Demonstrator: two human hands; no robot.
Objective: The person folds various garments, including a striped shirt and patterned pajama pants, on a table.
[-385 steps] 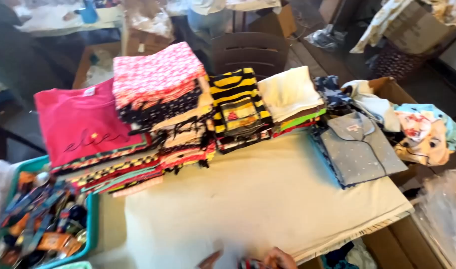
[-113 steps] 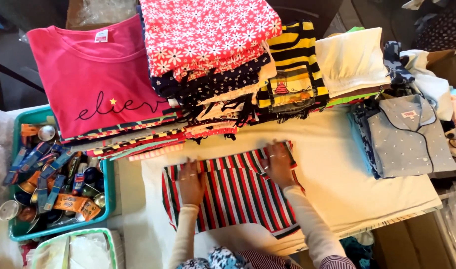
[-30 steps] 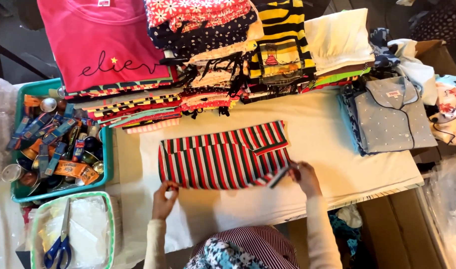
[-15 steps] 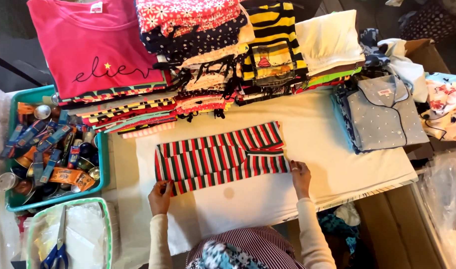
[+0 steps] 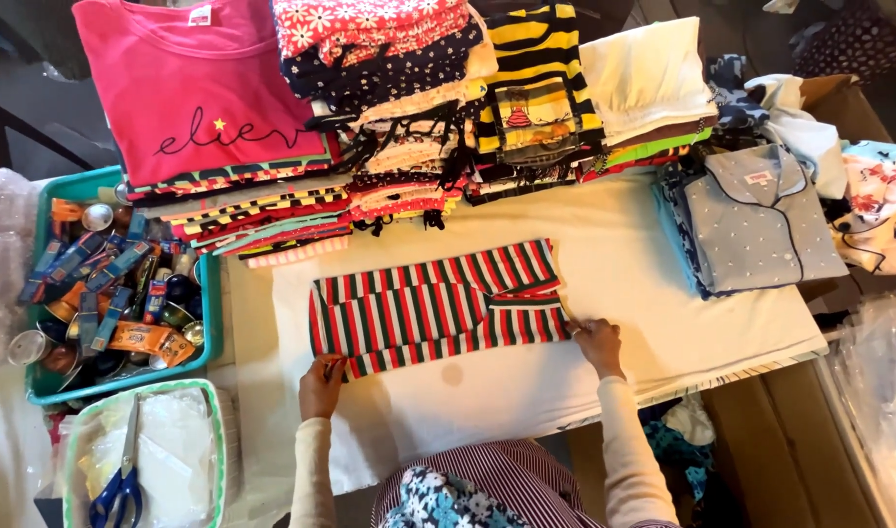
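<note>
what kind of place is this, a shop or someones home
Probably a garment packing or sorting workroom, not a home: tall stacks of folded clothes, a cloth-covered folding table, and a cardboard box of loose garments.

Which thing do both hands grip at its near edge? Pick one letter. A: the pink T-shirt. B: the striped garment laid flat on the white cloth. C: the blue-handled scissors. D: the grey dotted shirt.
B: the left hand and the right hand each pinch a near corner of the striped garment, folded flat on the table.
</note>
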